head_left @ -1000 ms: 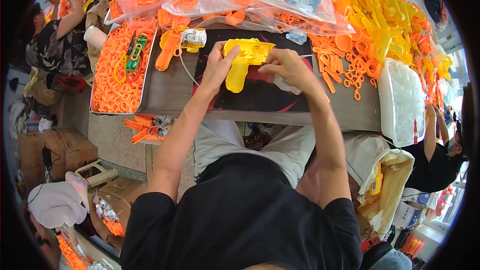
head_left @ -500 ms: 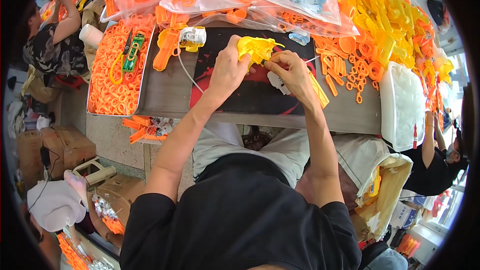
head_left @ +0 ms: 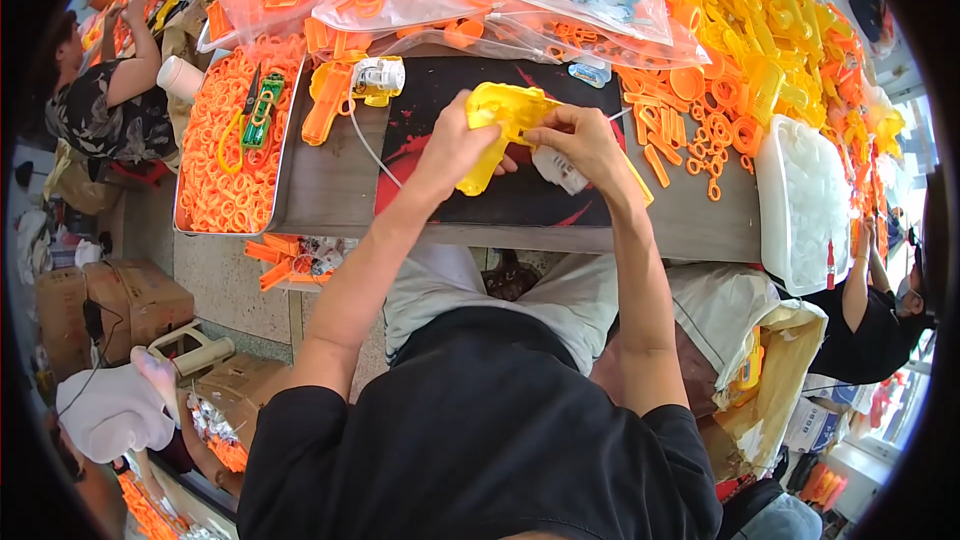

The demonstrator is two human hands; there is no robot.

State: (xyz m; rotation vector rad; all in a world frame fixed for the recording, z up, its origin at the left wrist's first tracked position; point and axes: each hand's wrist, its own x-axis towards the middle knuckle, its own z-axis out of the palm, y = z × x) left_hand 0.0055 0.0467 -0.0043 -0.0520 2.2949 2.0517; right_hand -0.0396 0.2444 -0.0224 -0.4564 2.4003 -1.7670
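Note:
My left hand (head_left: 452, 150) is closed around a yellow plastic shell (head_left: 484, 162) with a moulded, hollowed inner side, held above a black and red mat (head_left: 520, 212). The fingers of my right hand (head_left: 590, 148) are pinched together at the shell's right edge; whatever sits between their tips is hidden. Just below these fingers is a white, rounded part (head_left: 556, 169), partly covered by my right hand. Another yellow piece (head_left: 639, 183) shows beside my right wrist, mostly behind it.
Left of the mat lie an orange and yellow toy gun (head_left: 324, 105) and a metal tray (head_left: 283, 195) of orange rings, with a green tool (head_left: 263, 112) on top. Clear bags (head_left: 400, 0) and yellow parts (head_left: 740, 20) pile behind. A white bin (head_left: 772, 230) stands right. Other people work nearby.
The yellow shell has been turned and tipped downward in my left hand, showing its moulded inside. My right hand stays by its edge, and the white part shows more of its side.

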